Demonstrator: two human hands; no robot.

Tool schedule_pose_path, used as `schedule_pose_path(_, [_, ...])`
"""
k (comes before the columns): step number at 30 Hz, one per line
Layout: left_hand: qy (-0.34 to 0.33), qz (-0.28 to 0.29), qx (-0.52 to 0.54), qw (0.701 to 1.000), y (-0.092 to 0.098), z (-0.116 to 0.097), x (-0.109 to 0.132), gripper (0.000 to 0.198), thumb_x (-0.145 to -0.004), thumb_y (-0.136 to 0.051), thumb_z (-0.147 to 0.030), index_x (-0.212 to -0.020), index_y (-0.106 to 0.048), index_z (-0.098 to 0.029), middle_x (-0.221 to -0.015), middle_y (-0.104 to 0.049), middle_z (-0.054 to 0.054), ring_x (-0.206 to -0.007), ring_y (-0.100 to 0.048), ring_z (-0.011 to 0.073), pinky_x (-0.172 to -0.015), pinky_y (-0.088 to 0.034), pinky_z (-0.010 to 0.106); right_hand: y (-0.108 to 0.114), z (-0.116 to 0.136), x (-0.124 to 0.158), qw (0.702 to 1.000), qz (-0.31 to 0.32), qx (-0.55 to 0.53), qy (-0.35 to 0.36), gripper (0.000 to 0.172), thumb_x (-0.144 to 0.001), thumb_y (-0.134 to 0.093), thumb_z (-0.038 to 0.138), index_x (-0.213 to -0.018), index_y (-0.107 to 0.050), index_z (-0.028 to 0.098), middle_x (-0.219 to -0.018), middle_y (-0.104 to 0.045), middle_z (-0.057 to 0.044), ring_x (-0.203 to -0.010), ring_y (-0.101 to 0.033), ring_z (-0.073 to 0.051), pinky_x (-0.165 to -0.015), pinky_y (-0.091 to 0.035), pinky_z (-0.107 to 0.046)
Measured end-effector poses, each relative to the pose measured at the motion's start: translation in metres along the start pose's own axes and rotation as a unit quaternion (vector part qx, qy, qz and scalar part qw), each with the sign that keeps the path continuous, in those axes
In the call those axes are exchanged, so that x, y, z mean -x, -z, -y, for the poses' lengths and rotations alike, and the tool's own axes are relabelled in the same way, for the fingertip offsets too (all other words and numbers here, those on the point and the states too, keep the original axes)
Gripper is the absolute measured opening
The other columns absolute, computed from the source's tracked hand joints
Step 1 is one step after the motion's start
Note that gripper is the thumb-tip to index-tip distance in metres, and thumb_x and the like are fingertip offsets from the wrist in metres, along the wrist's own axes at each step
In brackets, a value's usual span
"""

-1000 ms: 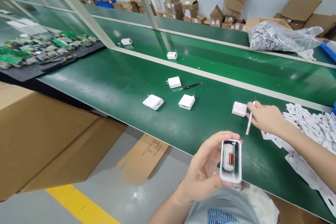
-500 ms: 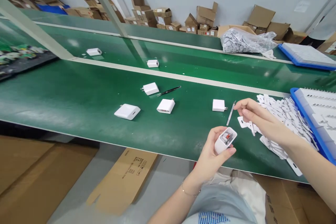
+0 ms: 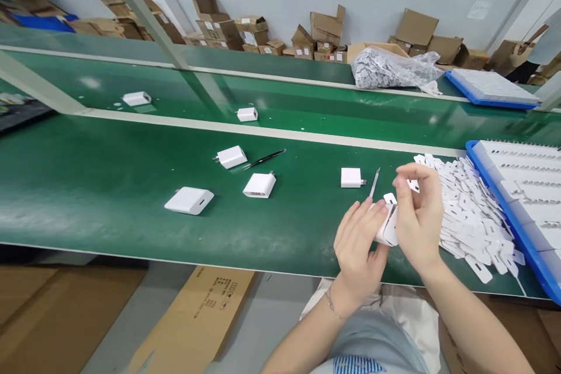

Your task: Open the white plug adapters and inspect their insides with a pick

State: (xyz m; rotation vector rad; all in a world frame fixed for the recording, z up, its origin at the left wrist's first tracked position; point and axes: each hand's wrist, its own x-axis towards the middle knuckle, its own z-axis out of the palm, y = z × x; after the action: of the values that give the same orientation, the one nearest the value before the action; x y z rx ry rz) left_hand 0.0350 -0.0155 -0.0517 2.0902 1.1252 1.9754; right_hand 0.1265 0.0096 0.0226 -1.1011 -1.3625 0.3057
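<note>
A white plug charger housing (image 3: 385, 232) is in my left hand (image 3: 360, 239), whose fingers lie over its top with the thumb below. A dark gap line shows along the end of the housing. Close against that end, my right hand (image 3: 419, 210) has its fingers curled and its thumb near the forefinger; what they hold, if anything, is hidden. Behind the housing lies a slim, pointed metal tool (image 3: 374, 182), and beside it a white charger (image 3: 351, 177). White slotted plates (image 3: 471, 210) are heaped right of my right hand.
Further left lie white chargers (image 3: 259, 185), (image 3: 231, 157), (image 3: 189, 200) and black tweezers (image 3: 265, 159). A blue tray (image 3: 504, 204) with white parts borders the heap. Beyond the pale divider rail (image 3: 263, 130) are more chargers, a plastic bag of parts (image 3: 390, 67) and another blue tray (image 3: 491, 90).
My right hand has come from beside the plate heap to the charger housing. My left hand has turned the housing, so its open end with the inner parts no longer shows. The view has shifted right.
</note>
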Motion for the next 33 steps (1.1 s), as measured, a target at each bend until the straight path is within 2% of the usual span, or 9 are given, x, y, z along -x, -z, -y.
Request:
schedule_pose_path(7, [-0.059, -0.018, -0.014, 0.998, 0.001, 0.004, -0.002, 0.058, -0.086, -0.061, -0.001, -0.14, -0.059, -0.02, -0.114, -0.081, 0.01, -0.117, -0.074, 0.0274, -0.094, -0.065, 0.041, -0.004, -0.005, 0.012, 0.999, -0.011, 0.045, 0.012, 0.013, -0.101, -0.045, 0.027, -0.099, -0.058, 0.026, -0.099, -0.062, -0.007, -0.096, -0.06, -0.022, -0.081, -0.049, -0.04])
schedule_pose_path(10, [-0.096, -0.016, -0.013, 0.995, 0.002, 0.008, -0.001, 0.055, -0.089, -0.061, -0.007, -0.143, -0.057, -0.019, -0.112, -0.081, 0.01, -0.117, -0.074, 0.0274, -0.094, -0.064, 0.04, -0.002, -0.009, 0.013, 0.987, 0.092, -0.071, -0.11, 0.02, -0.101, -0.048, 0.04, -0.101, -0.061, 0.025, -0.098, -0.066, -0.006, -0.093, -0.064, -0.022, -0.08, -0.052, -0.037])
schedule_pose_path(14, [-0.129, 0.022, -0.018, 0.991, 0.003, 0.012, 0.001, 0.049, -0.094, -0.056, -0.012, -0.142, -0.058, -0.022, -0.115, -0.08, 0.01, -0.112, -0.074, 0.0266, -0.099, -0.058, 0.043, 0.003, -0.022, 0.012, 0.916, 0.235, -0.19, -0.265, 0.043, -0.097, -0.049, 0.058, -0.08, -0.067, 0.022, -0.08, -0.07, -0.005, -0.08, -0.068, -0.022, -0.083, -0.055, -0.037])
schedule_pose_path(18, [-0.018, 0.078, -0.048, 0.996, 0.008, 0.005, 0.005, 0.047, -0.092, -0.063, -0.013, -0.133, -0.066, -0.034, -0.137, -0.064, 0.011, -0.124, -0.06, 0.0299, -0.106, -0.049, 0.048, 0.009, -0.035, 0.009, 0.908, 0.193, -0.215, -0.302, 0.044, -0.094, -0.05, 0.063, -0.085, -0.066, 0.024, -0.077, -0.07, -0.003, -0.07, -0.067, -0.021, -0.067, -0.056, -0.035])
schedule_pose_path(20, [0.097, 0.135, 0.033, 0.986, 0.01, -0.001, 0.006, 0.055, -0.09, -0.07, -0.022, -0.143, -0.058, -0.033, -0.141, -0.054, 0.014, -0.124, -0.059, 0.0297, -0.105, -0.052, 0.047, 0.012, -0.035, 0.008, 0.932, 0.115, -0.207, -0.275, 0.042, -0.097, -0.045, 0.063, -0.089, -0.062, 0.025, -0.073, -0.067, -0.002, -0.063, -0.063, -0.019, -0.057, -0.052, -0.032])
schedule_pose_path(23, [0.245, 0.165, 0.232, 0.927, 0.009, -0.009, 0.002, 0.076, -0.084, -0.079, -0.044, -0.15, -0.047, -0.026, -0.138, -0.056, 0.016, -0.122, -0.063, 0.0292, -0.102, -0.057, 0.042, 0.015, -0.024, 0.01, 0.971, 0.034, -0.156, -0.18, 0.04, -0.102, -0.038, 0.061, -0.093, -0.057, 0.027, -0.075, -0.064, -0.001, -0.065, -0.062, -0.017, -0.058, -0.051, -0.03])
schedule_pose_path(28, [0.347, 0.119, 0.342, 0.865, 0.006, -0.015, -0.009, 0.062, -0.082, -0.081, -0.049, -0.132, -0.061, -0.018, -0.133, -0.069, 0.018, -0.122, -0.068, 0.0332, -0.102, -0.058, 0.041, 0.038, -0.005, 0.018, 0.976, 0.132, -0.131, -0.116, 0.043, -0.104, -0.034, 0.062, -0.109, -0.059, 0.029, -0.099, -0.064, -0.004, -0.082, -0.064, -0.018, -0.067, -0.055, -0.03])
schedule_pose_path(31, [0.337, 0.112, 0.381, 0.854, 0.009, -0.017, -0.014, 0.056, -0.084, -0.079, -0.049, -0.129, -0.063, -0.019, -0.127, -0.073, 0.016, -0.117, -0.072, 0.0319, -0.097, -0.061, 0.04, 0.064, -0.006, 0.022, 0.958, 0.238, -0.138, -0.088, 0.032, -0.103, -0.05, 0.05, -0.13, -0.058, 0.033, -0.128, -0.064, -0.006, -0.112, -0.064, -0.021, -0.092, -0.056, -0.035])
schedule_pose_path(33, [0.327, 0.114, 0.399, 0.849, 0.01, -0.018, -0.016, 0.053, -0.084, -0.077, -0.051, -0.126, -0.066, -0.02, -0.121, -0.076, 0.014, -0.111, -0.074, 0.0306, -0.093, -0.062, 0.039, 0.077, -0.01, 0.024, 0.95, 0.27, -0.136, -0.073, 0.036, -0.102, -0.057, 0.038, -0.139, -0.054, 0.037, -0.141, -0.059, -0.006, -0.128, -0.057, -0.023, -0.106, -0.051, -0.039])
